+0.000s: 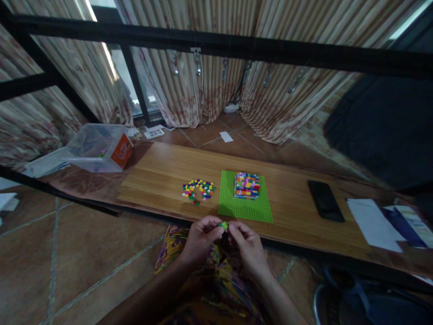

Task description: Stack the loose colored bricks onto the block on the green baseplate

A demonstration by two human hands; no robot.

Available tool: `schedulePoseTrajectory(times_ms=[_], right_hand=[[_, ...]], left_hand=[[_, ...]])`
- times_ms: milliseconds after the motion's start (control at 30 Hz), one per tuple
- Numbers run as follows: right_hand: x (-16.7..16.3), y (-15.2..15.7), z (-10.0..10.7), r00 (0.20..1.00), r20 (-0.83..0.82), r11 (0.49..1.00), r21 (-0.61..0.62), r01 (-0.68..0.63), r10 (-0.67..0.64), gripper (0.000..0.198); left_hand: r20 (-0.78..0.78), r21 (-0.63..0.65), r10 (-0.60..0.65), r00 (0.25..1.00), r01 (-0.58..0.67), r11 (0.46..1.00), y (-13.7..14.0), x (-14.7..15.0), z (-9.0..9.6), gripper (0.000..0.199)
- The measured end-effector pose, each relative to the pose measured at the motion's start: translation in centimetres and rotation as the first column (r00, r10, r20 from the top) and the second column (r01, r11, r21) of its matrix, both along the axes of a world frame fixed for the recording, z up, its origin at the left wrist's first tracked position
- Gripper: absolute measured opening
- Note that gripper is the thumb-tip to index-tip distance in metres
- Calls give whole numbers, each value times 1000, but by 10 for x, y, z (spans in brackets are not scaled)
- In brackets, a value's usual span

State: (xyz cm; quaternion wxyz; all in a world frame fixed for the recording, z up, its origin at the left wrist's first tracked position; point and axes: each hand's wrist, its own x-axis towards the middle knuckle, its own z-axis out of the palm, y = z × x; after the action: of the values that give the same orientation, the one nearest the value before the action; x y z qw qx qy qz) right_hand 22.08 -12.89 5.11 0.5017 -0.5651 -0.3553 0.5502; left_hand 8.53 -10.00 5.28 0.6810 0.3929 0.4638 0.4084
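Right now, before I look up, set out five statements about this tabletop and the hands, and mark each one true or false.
1. The fingertips of the left hand and right hand come together at a small green piece. True.
2. The multicoloured block stands on the green baseplate. True.
3. The loose bricks lie on the green baseplate. False: the loose bricks lie on the wooden tabletop, left of it.
4. The black phone lies left of the loose bricks. False: the black phone is right of the baseplate.
5. The clear plastic box is left of the loose bricks. True.
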Motion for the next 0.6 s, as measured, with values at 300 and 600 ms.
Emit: schedulePoseTrajectory(times_ms=[300,600], right_hand=[[-10,2,10,999,-7,999,34,38,-37,26],[-3,2,-6,990,-135,999,11,39,-37,26]], left_hand=[[-35,108,-29,999,32,994,-1,-2,4,18],[55,74,-101,993,97,993,0,-1,2,19]])
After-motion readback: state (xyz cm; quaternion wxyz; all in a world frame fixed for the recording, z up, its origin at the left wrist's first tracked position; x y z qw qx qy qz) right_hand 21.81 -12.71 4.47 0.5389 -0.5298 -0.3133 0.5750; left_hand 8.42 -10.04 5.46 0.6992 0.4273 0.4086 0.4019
